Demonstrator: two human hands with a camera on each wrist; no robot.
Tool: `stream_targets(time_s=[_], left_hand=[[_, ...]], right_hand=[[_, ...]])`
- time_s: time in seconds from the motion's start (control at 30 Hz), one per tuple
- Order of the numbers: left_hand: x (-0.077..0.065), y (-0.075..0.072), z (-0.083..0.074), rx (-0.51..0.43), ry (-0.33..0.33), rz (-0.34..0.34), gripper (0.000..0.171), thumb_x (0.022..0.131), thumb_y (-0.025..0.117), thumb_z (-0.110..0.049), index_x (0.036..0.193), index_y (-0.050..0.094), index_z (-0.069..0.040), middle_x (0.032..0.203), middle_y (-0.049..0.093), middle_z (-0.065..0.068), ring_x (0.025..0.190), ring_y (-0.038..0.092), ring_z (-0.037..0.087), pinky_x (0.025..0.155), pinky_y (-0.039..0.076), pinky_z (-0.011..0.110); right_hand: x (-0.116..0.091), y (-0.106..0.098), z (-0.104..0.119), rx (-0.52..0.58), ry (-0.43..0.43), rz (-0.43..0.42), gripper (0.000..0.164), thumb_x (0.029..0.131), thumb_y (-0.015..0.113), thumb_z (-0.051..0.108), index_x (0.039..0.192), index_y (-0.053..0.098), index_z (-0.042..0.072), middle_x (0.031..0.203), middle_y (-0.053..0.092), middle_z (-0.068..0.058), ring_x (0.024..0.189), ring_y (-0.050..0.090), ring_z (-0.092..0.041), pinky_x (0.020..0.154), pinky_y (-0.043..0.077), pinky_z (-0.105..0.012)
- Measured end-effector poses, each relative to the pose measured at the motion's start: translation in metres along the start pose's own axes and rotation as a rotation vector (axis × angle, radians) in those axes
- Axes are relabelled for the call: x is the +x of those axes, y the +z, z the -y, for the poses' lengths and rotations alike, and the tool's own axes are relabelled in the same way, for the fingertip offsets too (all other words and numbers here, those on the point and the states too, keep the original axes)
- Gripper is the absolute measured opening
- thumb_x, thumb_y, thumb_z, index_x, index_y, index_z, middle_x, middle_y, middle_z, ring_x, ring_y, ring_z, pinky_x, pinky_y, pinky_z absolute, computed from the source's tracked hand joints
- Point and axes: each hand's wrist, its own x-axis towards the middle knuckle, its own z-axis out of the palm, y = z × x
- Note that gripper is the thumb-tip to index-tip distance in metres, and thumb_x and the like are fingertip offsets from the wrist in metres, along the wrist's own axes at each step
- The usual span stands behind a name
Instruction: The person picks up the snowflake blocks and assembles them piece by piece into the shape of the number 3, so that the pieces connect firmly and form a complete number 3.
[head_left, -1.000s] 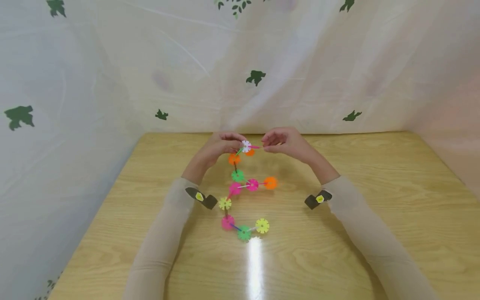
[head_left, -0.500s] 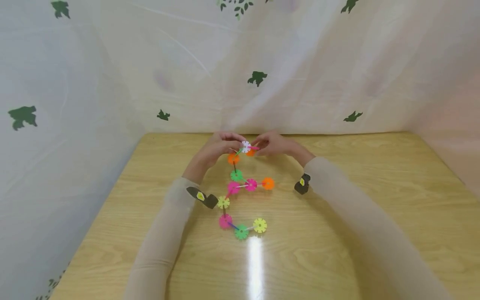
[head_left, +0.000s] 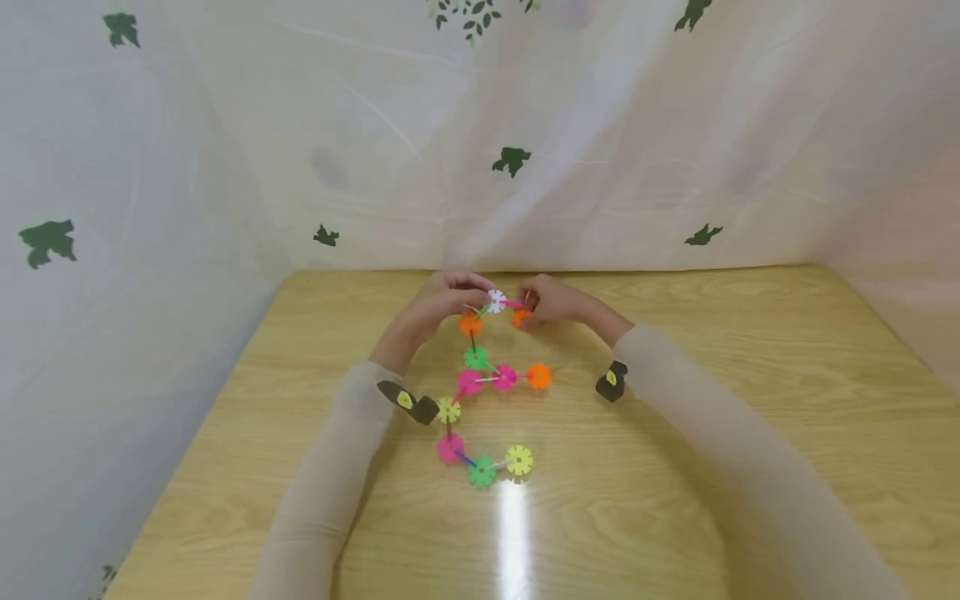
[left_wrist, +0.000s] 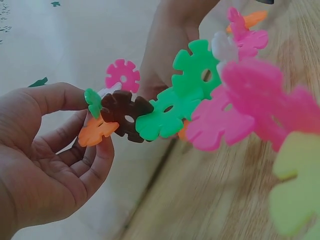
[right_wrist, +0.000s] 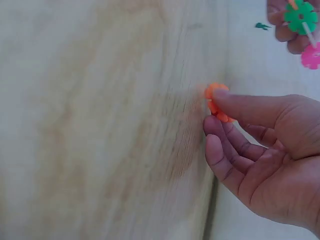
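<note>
A chain of notched plastic snowflake discs in pink, green, yellow, orange, brown and white curves over the wooden table. At its far end, my left hand pinches it between thumb and fingers, around a small green disc and an orange disc. Beyond these, a white disc and a pink disc form the chain's tip. My right hand pinches an orange snowflake piece, close beside that tip. In the right wrist view this piece is apart from the chain; whether it is one disc or two cannot be told.
The wooden table ends at a pale cloth backdrop just behind both hands. Nearer the camera, the chain's other end finishes in a yellow disc, beside a bright light reflection on the tabletop.
My right hand has moved in to the orange piece beside the left fingers, taken hold of it and drawn it slightly right. My left hand keeps its grip on the chain.
</note>
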Motion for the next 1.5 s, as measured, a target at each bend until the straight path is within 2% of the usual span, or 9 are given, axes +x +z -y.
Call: stream_targets(time_s=[0.1,0.23,0.4,0.53,0.73,1.0,1.33,1.5], left_hand=[[0.001,0.001,0.000,0.013,-0.009,-0.007,0.024,0.093,0.067,-0.009,0.115,0.070,0.002,0.091,0.072,-0.006,0.087,0.066,0.012,0.078,0.056,0.024],[0.001,0.003,0.000,0.028,-0.015,-0.012,0.025,0.094,0.067,-0.009,0.116,0.069,0.002,0.090,0.071,-0.006,0.088,0.066,0.013,0.078,0.055,0.025],[0.000,0.003,-0.001,0.020,-0.018,-0.009,0.025,0.095,0.066,-0.008,0.117,0.068,0.003,0.092,0.071,-0.004,0.087,0.066,0.013,0.079,0.056,0.024],[-0.001,0.002,0.001,0.002,-0.025,-0.009,0.025,0.095,0.066,-0.008,0.118,0.068,0.003,0.092,0.070,-0.004,0.086,0.065,0.013,0.078,0.057,0.023],[0.001,0.003,0.002,0.014,-0.024,-0.022,0.026,0.095,0.066,-0.009,0.118,0.069,0.002,0.091,0.070,-0.006,0.087,0.065,0.013,0.076,0.055,0.023],[0.002,0.003,0.003,0.024,-0.024,-0.015,0.025,0.095,0.066,-0.010,0.118,0.069,0.001,0.093,0.071,-0.006,0.089,0.066,0.013,0.079,0.056,0.024],[0.002,0.002,0.003,0.024,-0.027,-0.013,0.026,0.094,0.067,-0.010,0.117,0.069,0.001,0.093,0.071,-0.006,0.088,0.065,0.013,0.079,0.055,0.024],[0.002,0.002,0.004,0.017,-0.016,-0.014,0.026,0.094,0.069,-0.010,0.117,0.070,0.001,0.093,0.072,-0.006,0.086,0.065,0.013,0.080,0.056,0.024]], right_hand=[[-0.014,-0.001,-0.002,0.112,0.013,-0.039,0.021,0.089,0.073,-0.001,0.106,0.061,-0.006,0.086,0.065,-0.012,0.068,0.059,-0.015,0.061,0.053,-0.027],[-0.031,-0.002,-0.003,0.246,0.001,-0.143,0.025,0.092,0.072,0.003,0.115,0.066,-0.006,0.093,0.072,-0.015,0.077,0.068,-0.021,0.072,0.062,-0.037],[-0.046,-0.003,0.000,0.451,0.044,-0.237,0.035,0.094,0.073,0.010,0.124,0.064,-0.005,0.093,0.074,-0.002,0.089,0.072,-0.032,0.088,0.062,-0.048],[-0.051,-0.004,0.003,0.559,0.060,-0.236,0.037,0.094,0.073,0.008,0.125,0.061,-0.006,0.092,0.074,0.001,0.091,0.075,-0.027,0.090,0.062,-0.046],[-0.053,-0.003,0.005,0.611,0.025,-0.205,0.028,0.094,0.070,0.002,0.118,0.058,-0.006,0.092,0.074,-0.001,0.087,0.076,-0.019,0.085,0.064,-0.040],[-0.053,-0.002,0.008,0.674,0.025,-0.188,0.021,0.095,0.068,0.000,0.111,0.056,-0.003,0.091,0.075,-0.002,0.085,0.076,-0.018,0.083,0.064,-0.037],[-0.054,0.001,0.013,0.692,0.031,-0.171,0.020,0.095,0.068,-0.001,0.110,0.056,-0.002,0.089,0.075,-0.003,0.086,0.077,-0.021,0.090,0.062,-0.045],[-0.052,0.002,0.012,0.706,0.009,-0.190,0.019,0.095,0.068,-0.001,0.110,0.056,-0.003,0.089,0.075,-0.002,0.084,0.076,-0.019,0.087,0.063,-0.041]])
